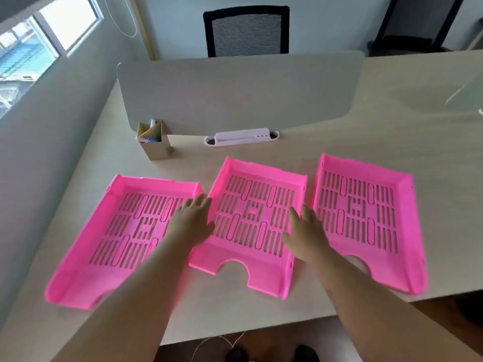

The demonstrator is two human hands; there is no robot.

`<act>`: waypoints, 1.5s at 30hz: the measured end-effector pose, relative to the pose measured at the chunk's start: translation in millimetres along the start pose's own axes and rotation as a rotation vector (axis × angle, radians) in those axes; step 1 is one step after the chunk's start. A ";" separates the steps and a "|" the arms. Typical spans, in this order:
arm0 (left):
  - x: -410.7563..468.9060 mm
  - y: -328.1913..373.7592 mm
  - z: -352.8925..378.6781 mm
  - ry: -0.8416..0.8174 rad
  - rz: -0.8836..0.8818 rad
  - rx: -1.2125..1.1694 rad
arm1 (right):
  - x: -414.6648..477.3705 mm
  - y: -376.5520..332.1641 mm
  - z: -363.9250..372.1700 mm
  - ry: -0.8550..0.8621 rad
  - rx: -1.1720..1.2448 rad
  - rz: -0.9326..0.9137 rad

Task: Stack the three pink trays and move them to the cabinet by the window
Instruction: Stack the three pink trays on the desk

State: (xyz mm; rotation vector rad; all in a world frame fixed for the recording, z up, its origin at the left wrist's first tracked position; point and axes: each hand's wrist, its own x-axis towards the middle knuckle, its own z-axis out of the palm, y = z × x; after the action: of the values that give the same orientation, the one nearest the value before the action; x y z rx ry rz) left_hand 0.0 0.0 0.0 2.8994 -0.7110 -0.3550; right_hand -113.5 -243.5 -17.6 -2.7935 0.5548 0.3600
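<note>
- Head view looks down on a pale worktop (pixel 339 142) where three pink trays lie flat in a row, none stacked: the left tray (pixel 122 239), the middle tray (pixel 251 220) and the right tray (pixel 366 218).
- The left and middle trays sit very close at their far corners and may touch; the middle and right trays lie just beside each other with a narrow gap.
- The left hand (pixel 192 223) rests palm down over the seam between the left and middle trays, its fingers (pixel 201 202) spread and flat, closed on nothing.
- The right hand (pixel 305 233) lies over the right edge of the middle tray, fingers (pixel 295 215) extended and loose, likewise holding nothing.
- Judging by this layout, stacking has only begun: both hands bracket the middle tray, which looks like the first one to be lifted.
- The next move probably calls for curling each hand around a side wall of that tray, lifting it level, and lowering it squarely into a neighbour so the walls nest.
- A pen holder (pixel 154 142) and a grey divider panel (pixel 235 92) stand behind the trays, well clear of them.
- A window (pixel 39 45) shows at upper left; the cabinet is not in view, so the carrying route cannot be judged.
</note>
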 end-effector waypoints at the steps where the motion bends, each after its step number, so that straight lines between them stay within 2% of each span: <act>1: -0.5 -1.3 6.1 -0.036 -0.025 0.010 | -3.0 0.5 6.4 -0.023 -0.006 0.024; 5: -3.3 -10.1 38.3 -0.039 -0.045 0.113 | -5.0 7.9 33.5 0.032 -0.022 0.008; 9: -9.4 -4.9 54.9 0.110 -0.057 0.127 | 5.3 19.1 35.2 0.035 -0.075 -0.040; 11: -13.7 2.8 64.3 0.154 -0.093 0.048 | 11.7 29.0 31.2 0.024 -0.112 -0.066; 13: -17.4 13.6 66.1 0.143 -0.164 -0.128 | 17.8 39.6 25.3 0.021 -0.138 -0.094; 16: -24.6 36.1 59.5 0.096 -0.396 -0.509 | 23.9 52.4 17.5 -0.016 -0.138 -0.110; 19: -28.4 54.2 63.2 0.083 -0.544 -0.682 | 27.9 61.7 12.0 0.002 -0.124 -0.136; 23: -28.5 69.9 66.2 0.128 -0.663 -0.716 | 33.3 70.0 10.1 0.024 -0.061 -0.189; 28: -30.3 84.4 59.0 0.163 -0.729 -0.712 | 34.1 86.2 2.3 0.042 0.190 -0.248; 30: -29.6 89.2 54.2 0.207 -0.696 -0.563 | 37.2 107.3 -6.1 0.107 0.201 -0.258; 33: -15.5 109.8 44.3 0.286 -0.536 -0.369 | 51.0 154.5 -22.7 0.182 0.091 -0.184; 36: 16.5 149.1 39.0 0.310 -0.342 -0.349 | 60.8 200.0 -46.4 0.215 0.043 -0.036; 40: 54.6 224.5 44.3 0.218 -0.063 -0.335 | 49.7 255.0 -59.3 0.263 0.048 0.172; 42: 63.6 257.4 49.2 0.123 -0.012 -0.315 | 37.4 274.0 -57.4 0.274 0.143 0.280; 45: 72.8 289.0 53.9 0.043 -0.061 -0.152 | 18.4 290.1 -50.8 0.205 0.471 0.454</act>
State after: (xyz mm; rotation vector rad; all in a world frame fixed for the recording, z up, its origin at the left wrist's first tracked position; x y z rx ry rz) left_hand -77.9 -292.4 -12.5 2.7802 -0.5639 -0.3373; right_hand -204.3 -523.6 -37.3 -2.2449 1.1591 0.0161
